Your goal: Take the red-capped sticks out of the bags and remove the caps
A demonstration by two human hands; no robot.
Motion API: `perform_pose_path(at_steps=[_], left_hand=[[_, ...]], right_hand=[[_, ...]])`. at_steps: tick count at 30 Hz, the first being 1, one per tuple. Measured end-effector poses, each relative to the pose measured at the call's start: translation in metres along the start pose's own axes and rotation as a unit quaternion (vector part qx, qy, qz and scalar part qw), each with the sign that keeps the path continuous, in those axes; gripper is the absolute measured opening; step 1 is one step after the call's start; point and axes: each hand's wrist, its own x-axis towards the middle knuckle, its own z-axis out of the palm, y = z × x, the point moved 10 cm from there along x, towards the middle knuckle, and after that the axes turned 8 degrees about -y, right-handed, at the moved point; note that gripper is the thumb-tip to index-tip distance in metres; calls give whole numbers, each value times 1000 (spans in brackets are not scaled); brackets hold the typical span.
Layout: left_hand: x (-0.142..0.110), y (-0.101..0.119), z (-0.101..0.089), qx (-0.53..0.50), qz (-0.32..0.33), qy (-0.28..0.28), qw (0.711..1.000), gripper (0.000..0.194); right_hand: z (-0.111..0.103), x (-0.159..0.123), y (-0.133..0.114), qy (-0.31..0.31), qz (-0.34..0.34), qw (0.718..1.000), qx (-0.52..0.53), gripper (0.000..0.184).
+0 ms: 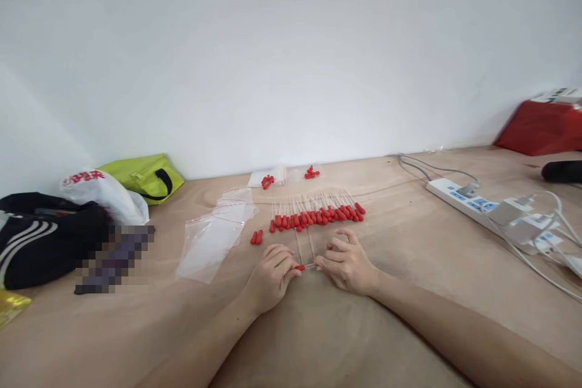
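My left hand (273,273) is closed, pinching a small red rubbery tip (300,267) between thumb and fingers. From that tip a thin pale stick (310,266) runs across to my right hand (349,267), whose thumb and forefinger are closed on its other end. Whether the stick sits inside the tip cannot be made out. Just beyond my hands lies a row of thin pale sticks with red tips (313,217), the red ends towards me. Two more pale sticks (311,244) lie pointing towards my hands. A pair of loose red tips (256,237) rests left of the row.
Clear zip bags (211,245) overlap at the left. Near the wall, red pieces (267,182) lie on two more bags. A white power strip (468,200) with plugs and cables is at the right. A black bag (54,236) and a lime-green bag (145,176) stand far left.
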Motion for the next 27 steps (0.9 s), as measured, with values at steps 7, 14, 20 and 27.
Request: perform_pose_path(at_steps=[7,14,20,27], left_hand=[[-1,1,1,-13,3,-7,1000,21],[-2,4,-1,-28,17,-1,999,17],[-3,10,-5,-36,34,10,999,14],[-18,-6,-22,8,-7,57,998,12]], right_hand=[[-1,-1,-2,4,-4,1000,1,15],[-2,-2,-3,4,-6,1000,4,17],[-6,-2,-6,17,-5,1000,13,15],[-13,-10,5,30,17,999,22,14]])
